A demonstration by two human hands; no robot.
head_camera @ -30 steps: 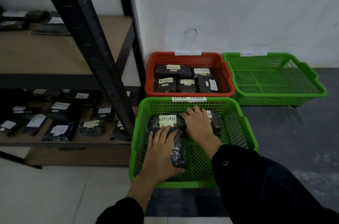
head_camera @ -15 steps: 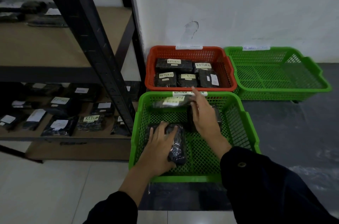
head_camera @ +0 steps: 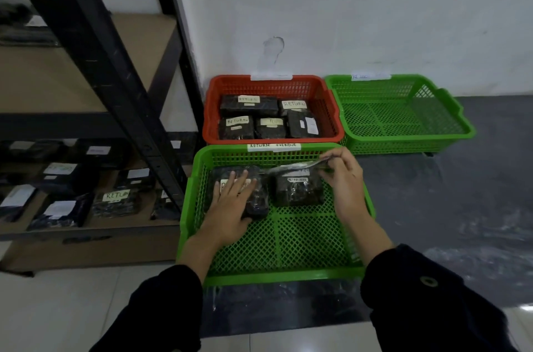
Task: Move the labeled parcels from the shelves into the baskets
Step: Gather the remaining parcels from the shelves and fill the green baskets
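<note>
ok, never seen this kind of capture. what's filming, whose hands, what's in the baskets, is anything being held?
No machine here: a person wears one wide-angle camera on the head, looking forward and down, so the two arms entering from the bottom edge are their own.

Three baskets sit on the floor by a white wall. The near green basket, tagged "RETURN OVERDUE", holds two dark wrapped parcels. The left hand lies flat on the left parcel. The right hand pinches the clear plastic flap at the top of the right parcel, which rests on the basket floor.

Behind it, the red basket holds five parcels, most labeled "RETURN". The far green basket has nothing in it.

On the left, a black metal shelf unit carries more labeled parcels on its lower shelf.
</note>
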